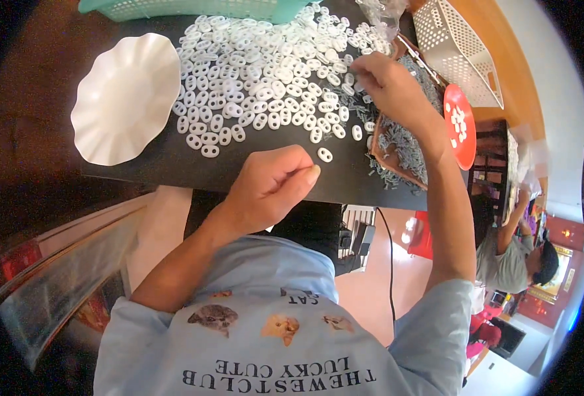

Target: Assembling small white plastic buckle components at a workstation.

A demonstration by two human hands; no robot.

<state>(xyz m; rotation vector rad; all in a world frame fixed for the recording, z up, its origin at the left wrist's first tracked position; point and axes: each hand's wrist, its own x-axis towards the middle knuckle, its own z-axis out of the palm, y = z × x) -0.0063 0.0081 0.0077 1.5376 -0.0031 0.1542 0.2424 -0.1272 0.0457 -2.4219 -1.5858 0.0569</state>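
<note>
Left hand (275, 188): fingers curled in, thumb pressed to the bent forefinger at the near edge of the dark table (206, 175); whether anything is gripped cannot be told. 1 loose white oval (325, 154) with 2 holes lies just beside it. Right hand (392, 89): fingers bent downward at the right margin of the spread of white ovals (239, 86); finger gap and any hold cannot be told. Beneath its wrist, small grey pieces (397, 140) lie in and around a brown tray (389, 160). A red plate (467, 153) bearing small white pieces stands further right.
</note>
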